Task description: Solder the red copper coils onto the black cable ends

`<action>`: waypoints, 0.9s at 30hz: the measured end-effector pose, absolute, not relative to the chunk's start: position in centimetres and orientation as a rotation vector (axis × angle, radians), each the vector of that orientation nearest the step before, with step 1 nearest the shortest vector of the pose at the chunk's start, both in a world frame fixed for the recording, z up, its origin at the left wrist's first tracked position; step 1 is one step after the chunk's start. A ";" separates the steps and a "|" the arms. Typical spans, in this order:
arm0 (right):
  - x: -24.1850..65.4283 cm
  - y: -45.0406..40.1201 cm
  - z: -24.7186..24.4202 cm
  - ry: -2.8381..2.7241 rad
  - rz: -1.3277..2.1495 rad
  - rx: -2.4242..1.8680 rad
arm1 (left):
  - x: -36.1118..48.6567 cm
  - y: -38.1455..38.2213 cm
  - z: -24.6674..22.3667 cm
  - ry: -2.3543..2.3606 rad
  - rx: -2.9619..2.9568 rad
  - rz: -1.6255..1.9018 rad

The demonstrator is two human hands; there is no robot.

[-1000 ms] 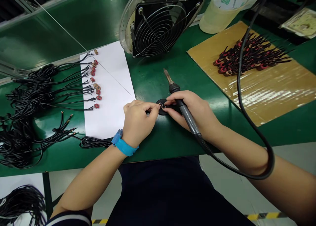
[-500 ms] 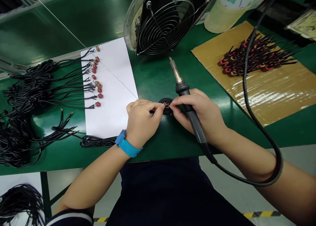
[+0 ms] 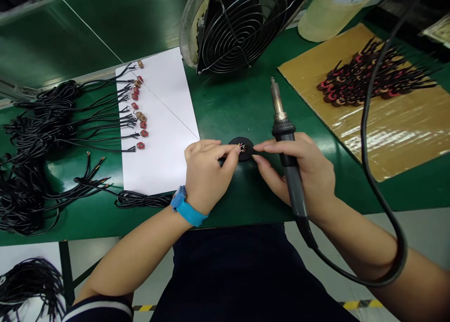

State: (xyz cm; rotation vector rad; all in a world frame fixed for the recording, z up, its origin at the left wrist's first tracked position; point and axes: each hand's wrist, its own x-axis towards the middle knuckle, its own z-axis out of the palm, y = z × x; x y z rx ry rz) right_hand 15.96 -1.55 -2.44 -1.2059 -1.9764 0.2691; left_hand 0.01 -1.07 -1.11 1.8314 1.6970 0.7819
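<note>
My left hand [image 3: 211, 169], closed in a pinch, holds a small ring coil [image 3: 242, 147] with copper-coloured windings over a round black disc [image 3: 246, 154]. A thin wire [image 3: 168, 108] runs down from the upper left to this hand; its end is hidden by the fingers. In my right hand [image 3: 309, 176] a soldering iron [image 3: 294, 181] lies across the palm, its metal tip pointing up and away from me. The thumb and forefinger of that hand are slightly apart, just right of the disc and near the coil.
White paper [image 3: 161, 158] carries a row of red and copper ring coils [image 3: 142, 124] beside black cables [image 3: 45, 120]. A fan [image 3: 242, 36] stands behind my hands. Cardboard [image 3: 379, 144] at right bears a pile of coils with black leads [image 3: 369, 78], near a pale cylinder [image 3: 323, 15].
My right hand has drawn back rightward from the coil, its thumb and forefinger parting. The soldering iron moved right with it and stands more upright. My left hand keeps its pinch.
</note>
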 end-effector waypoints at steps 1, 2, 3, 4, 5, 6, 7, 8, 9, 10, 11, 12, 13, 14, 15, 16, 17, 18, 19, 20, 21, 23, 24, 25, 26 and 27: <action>15.9 -1.6 -2.5 -1.976 0.269 -1.204 | 0.0 -1.1 -1.2 1.696 1.845 0.787; 15.8 -1.5 -2.5 -1.977 0.267 -1.203 | 0.0 -1.2 -1.3 1.698 1.859 0.793; 15.7 -1.3 -2.5 -1.981 0.269 -1.209 | 0.0 -1.2 -1.3 1.700 1.873 0.796; 15.5 -1.2 -2.5 -1.988 0.267 -1.218 | 0.0 -1.3 -1.4 1.702 1.886 0.800; 15.4 -1.0 -2.4 -1.993 0.258 -1.227 | 0.0 -1.3 -1.4 1.704 1.897 0.804; 15.2 -0.8 -2.4 -1.999 0.244 -1.233 | 0.0 -1.3 -1.5 1.703 1.907 0.808; 15.1 -0.6 -2.4 -2.003 0.225 -1.239 | 0.1 -1.4 -1.5 1.699 1.917 0.811; 15.0 -0.5 -2.4 -2.009 0.208 -1.243 | 0.1 -1.4 -1.5 1.695 1.925 0.817; 14.9 -0.5 -2.4 -2.014 0.197 -1.248 | 0.1 -1.4 -1.5 1.690 1.930 0.823; 14.8 -0.4 -2.4 -2.014 0.191 -1.249 | 0.1 -1.4 -1.5 1.686 1.931 0.829; 14.8 -0.4 -2.4 -2.014 0.194 -1.249 | 0.1 -1.4 -1.5 1.683 1.928 0.834; 14.8 -0.5 -2.4 -2.010 0.205 -1.253 | 0.1 -1.4 -1.4 1.683 1.921 0.836; 14.8 -0.5 -2.4 -2.003 0.222 -1.256 | 0.1 -1.4 -1.4 1.684 1.912 0.835; 14.7 -0.5 -2.5 -1.992 0.243 -1.258 | 0.1 -1.4 -1.4 1.686 1.901 0.833; 14.7 -0.5 -2.5 -1.981 0.262 -1.261 | 0.1 -1.4 -1.4 1.686 1.892 0.832; 14.8 -0.5 -2.4 -1.975 0.281 -1.267 | 0.1 -1.4 -1.4 1.685 1.885 0.833; 14.8 -0.5 -2.4 -1.974 0.293 -1.272 | 0.1 -1.3 -1.3 1.683 1.880 0.834; 14.8 -0.5 -2.3 -1.970 0.303 -1.273 | 0.1 -1.3 -1.3 1.681 1.876 0.838; 14.9 -0.6 -2.2 -1.957 0.315 -1.262 | 0.1 -1.3 -1.3 1.679 1.873 0.840; 15.0 -0.7 -2.1 -1.931 0.329 -1.248 | 0.1 -1.3 -1.3 1.680 1.869 0.840; 15.2 -0.9 -2.0 -1.894 0.343 -1.233 | 0.2 -1.3 -1.3 1.680 1.865 0.839; 15.6 -1.6 -2.0 -1.799 0.326 -1.196 | 0.2 -1.3 -1.2 1.681 1.856 0.831; 15.8 -2.0 -2.0 -1.754 0.306 -1.194 | 0.2 -1.3 -1.2 1.682 1.850 0.829; 16.1 -2.6 -2.2 -1.722 0.293 -1.201 | 0.2 -1.3 -1.2 1.683 1.845 0.827; 16.4 -3.3 -2.4 -1.691 0.291 -1.208 | 0.2 -1.3 -1.2 1.684 1.843 0.827; 16.7 -4.1 -2.7 -1.658 0.301 -1.209 | 0.3 -1.3 -1.2 1.685 1.841 0.829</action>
